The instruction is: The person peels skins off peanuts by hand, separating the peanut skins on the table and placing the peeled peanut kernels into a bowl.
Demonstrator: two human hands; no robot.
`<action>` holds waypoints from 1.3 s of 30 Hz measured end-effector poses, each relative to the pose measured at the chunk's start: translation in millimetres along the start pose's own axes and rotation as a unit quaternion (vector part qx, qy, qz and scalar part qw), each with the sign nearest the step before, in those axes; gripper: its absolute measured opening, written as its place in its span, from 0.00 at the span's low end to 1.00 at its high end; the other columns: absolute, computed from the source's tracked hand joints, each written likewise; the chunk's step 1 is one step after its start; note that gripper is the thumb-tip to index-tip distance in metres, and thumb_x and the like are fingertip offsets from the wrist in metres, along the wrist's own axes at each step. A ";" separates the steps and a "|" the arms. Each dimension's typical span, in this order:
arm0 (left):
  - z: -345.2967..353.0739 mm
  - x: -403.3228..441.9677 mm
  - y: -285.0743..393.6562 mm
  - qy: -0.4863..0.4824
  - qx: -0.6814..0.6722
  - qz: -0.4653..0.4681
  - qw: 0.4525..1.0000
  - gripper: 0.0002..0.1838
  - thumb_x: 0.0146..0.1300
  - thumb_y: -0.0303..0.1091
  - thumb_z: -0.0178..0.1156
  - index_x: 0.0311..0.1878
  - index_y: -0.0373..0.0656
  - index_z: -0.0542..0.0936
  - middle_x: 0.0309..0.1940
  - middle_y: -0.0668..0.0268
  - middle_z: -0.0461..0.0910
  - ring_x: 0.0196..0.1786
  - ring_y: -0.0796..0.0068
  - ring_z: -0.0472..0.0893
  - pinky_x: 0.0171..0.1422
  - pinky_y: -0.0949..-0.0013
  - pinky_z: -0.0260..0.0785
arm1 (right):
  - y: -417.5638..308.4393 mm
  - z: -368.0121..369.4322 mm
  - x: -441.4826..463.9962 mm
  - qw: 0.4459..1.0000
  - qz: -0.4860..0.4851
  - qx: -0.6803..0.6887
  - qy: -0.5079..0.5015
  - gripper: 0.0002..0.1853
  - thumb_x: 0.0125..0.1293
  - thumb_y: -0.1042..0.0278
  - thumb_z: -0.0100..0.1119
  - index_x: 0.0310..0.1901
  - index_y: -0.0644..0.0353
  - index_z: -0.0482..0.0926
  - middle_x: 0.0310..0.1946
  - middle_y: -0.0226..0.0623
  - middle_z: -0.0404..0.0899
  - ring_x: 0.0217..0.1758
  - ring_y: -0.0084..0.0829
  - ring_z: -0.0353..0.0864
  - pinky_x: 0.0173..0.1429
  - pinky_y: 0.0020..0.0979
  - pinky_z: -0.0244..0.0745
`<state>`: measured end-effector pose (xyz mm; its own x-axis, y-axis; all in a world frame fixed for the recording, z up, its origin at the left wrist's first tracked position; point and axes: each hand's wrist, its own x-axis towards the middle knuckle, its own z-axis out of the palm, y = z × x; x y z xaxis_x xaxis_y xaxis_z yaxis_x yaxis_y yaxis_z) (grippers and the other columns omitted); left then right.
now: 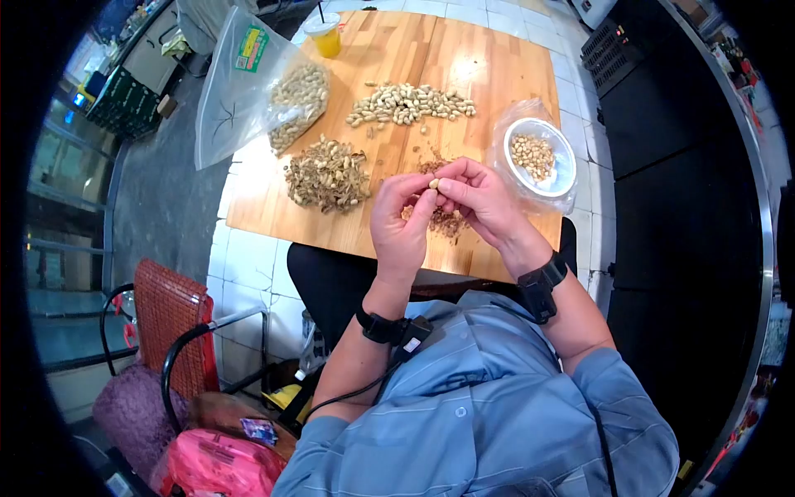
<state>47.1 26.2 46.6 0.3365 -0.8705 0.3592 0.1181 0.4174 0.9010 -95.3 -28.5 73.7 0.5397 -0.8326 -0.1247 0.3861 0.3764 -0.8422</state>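
Note:
A small pale peanut kernel [434, 184] is pinched between the fingertips of my left hand [401, 219] and my right hand [483, 199], above the wooden table [265, 207]. Reddish skins [448, 224] lie scattered beneath and around both hands, partly hidden by them. To the left is a heap of broken shells [327, 175]. Whole unshelled peanuts [410, 104] are spread beyond the hands. On the right, a white bowl [567, 157] lined with clear plastic holds pale kernels [532, 156].
A clear plastic bag [300, 103] of unshelled peanuts leans at the table's left side, near a cup of yellow drink [325, 37]. A chair [170, 323] and a pink bag [222, 464] are at lower left. Black cabinets [675, 182] stand on the right.

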 end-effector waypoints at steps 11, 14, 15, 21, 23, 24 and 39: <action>1.9 -4.4 -6.4 -0.036 -0.010 -0.040 0.999 0.09 0.67 0.21 0.60 0.50 0.36 0.80 0.45 0.64 0.76 0.44 0.78 0.79 0.48 0.75 0.75 | -1.3 -4.0 -3.6 0.999 -0.028 -0.044 0.012 0.08 0.67 0.75 0.64 0.46 0.62 0.79 0.38 0.31 0.83 0.38 0.19 0.80 0.44 0.21 0.77; 6.8 -3.6 -0.5 -0.029 -0.120 -0.104 0.987 0.09 0.69 0.21 0.59 0.51 0.35 0.79 0.44 0.64 0.78 0.43 0.78 0.81 0.49 0.75 0.76 | -1.0 -3.9 -5.4 0.998 -0.035 -0.048 0.020 0.08 0.67 0.74 0.65 0.46 0.62 0.79 0.38 0.31 0.82 0.37 0.19 0.79 0.43 0.21 0.76; 7.8 -3.8 0.5 -0.024 -0.124 -0.113 0.986 0.09 0.70 0.22 0.58 0.51 0.35 0.79 0.44 0.64 0.80 0.43 0.78 0.81 0.50 0.75 0.75 | -1.2 -4.0 -5.3 0.998 -0.035 -0.042 0.021 0.08 0.67 0.73 0.65 0.46 0.62 0.80 0.38 0.31 0.82 0.37 0.19 0.79 0.42 0.21 0.76; 11.5 -2.6 6.4 -0.034 -0.141 -0.130 0.981 0.09 0.70 0.24 0.58 0.52 0.35 0.78 0.42 0.63 0.83 0.42 0.79 0.81 0.49 0.75 0.75 | -1.2 -12.3 -4.1 0.998 0.002 -0.060 0.028 0.07 0.68 0.69 0.65 0.44 0.61 0.81 0.35 0.30 0.82 0.36 0.18 0.79 0.40 0.20 0.74; 13.0 -1.7 7.2 -0.032 -0.150 -0.145 0.977 0.09 0.70 0.25 0.59 0.51 0.35 0.79 0.41 0.63 0.83 0.41 0.79 0.82 0.48 0.75 0.75 | 0.4 -15.6 -3.0 0.996 -0.004 -0.075 0.038 0.08 0.68 0.68 0.65 0.44 0.61 0.81 0.34 0.30 0.82 0.35 0.19 0.79 0.39 0.20 0.74; 12.1 -0.4 7.4 -0.035 -0.143 -0.161 0.976 0.08 0.70 0.25 0.60 0.50 0.35 0.79 0.41 0.63 0.84 0.41 0.79 0.82 0.47 0.75 0.75 | 0.9 -17.2 -2.0 0.996 -0.007 -0.083 0.043 0.09 0.68 0.67 0.65 0.44 0.61 0.81 0.34 0.29 0.83 0.35 0.19 0.79 0.39 0.20 0.74; -4.2 -0.7 -18.7 -0.056 -0.172 -0.321 0.930 0.06 0.70 0.29 0.61 0.45 0.38 0.79 0.36 0.63 0.83 0.34 0.76 0.81 0.42 0.73 0.76 | 21.9 -26.7 -6.0 0.994 -0.036 -0.097 0.045 0.06 0.69 0.69 0.63 0.42 0.61 0.81 0.49 0.38 0.81 0.48 0.23 0.79 0.54 0.26 0.75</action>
<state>48.6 20.0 28.5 -0.0025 -0.9827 -0.1849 0.5590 -0.1547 0.8146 -110.0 -26.1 42.0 0.4434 -0.8908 -0.0997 0.2642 0.2362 -0.9351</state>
